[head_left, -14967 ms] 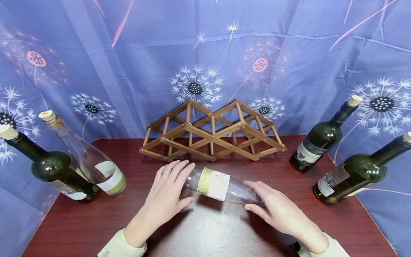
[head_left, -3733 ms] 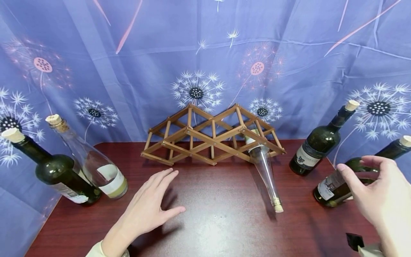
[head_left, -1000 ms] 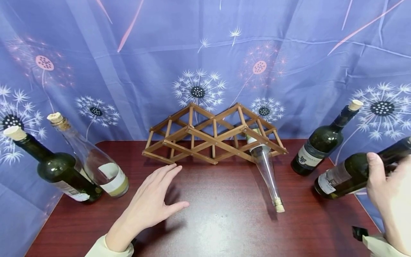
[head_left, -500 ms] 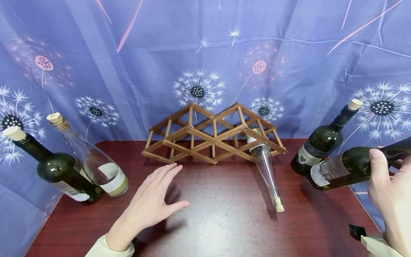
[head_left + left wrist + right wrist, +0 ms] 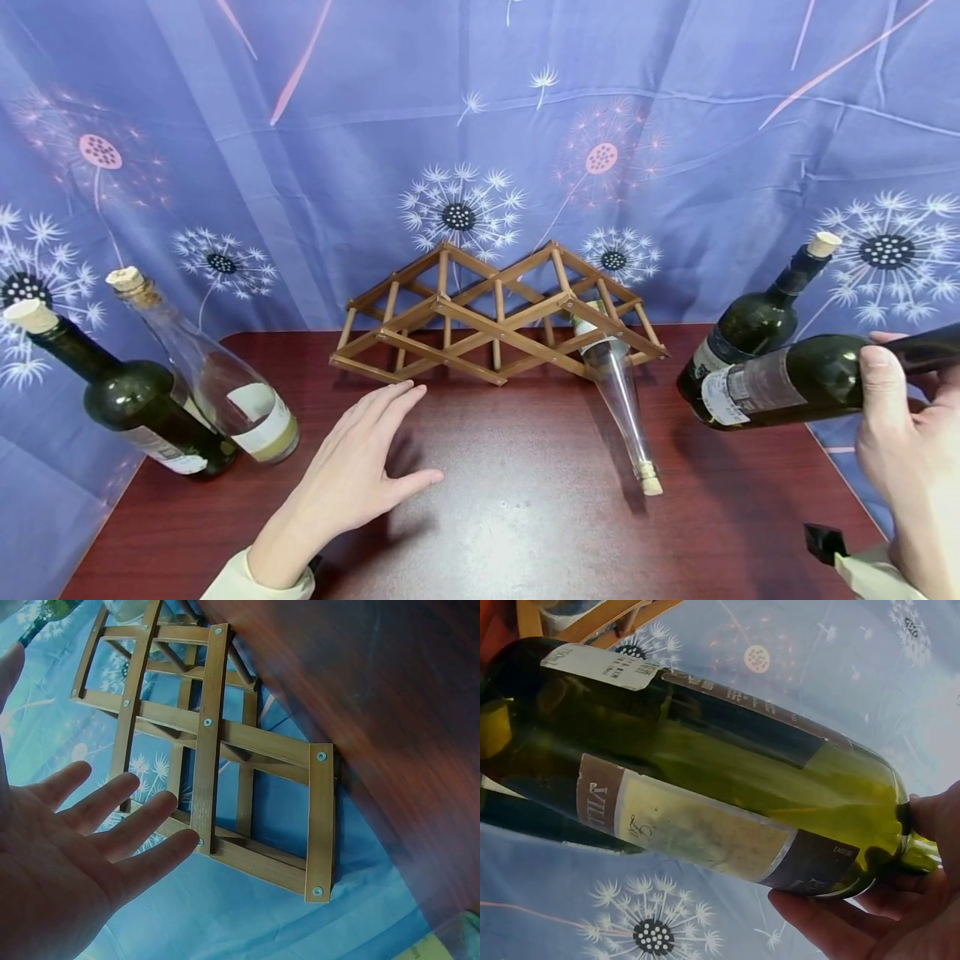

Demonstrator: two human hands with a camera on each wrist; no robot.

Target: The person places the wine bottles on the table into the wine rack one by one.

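Observation:
My right hand [image 5: 911,442] grips a dark green wine bottle [image 5: 795,383] by its neck and shoulder. The bottle is lifted and tilted nearly flat, its base pointing left, in front of another dark green bottle [image 5: 757,321] standing at the back right. In the right wrist view, labels show on two sides of the held bottle [image 5: 705,772]. My left hand [image 5: 348,475] hovers over the table with fingers spread, holding nothing. Behind it stands a folding wooden wine rack [image 5: 498,325]. A clear corked bottle [image 5: 618,400] lies in the rack's right section, its neck toward me.
On the left stand a dark green corked bottle [image 5: 135,396] and a clear corked bottle [image 5: 217,358], close together. The dark red table [image 5: 517,450] ends at a blue curtain [image 5: 337,125] printed with dandelions, right behind the rack.
The clear bottle went from both hands into the rack. Since then my right hand has taken the dark green bottle, lifted it and tipped it leftward. My left hand stays nearly still lately.

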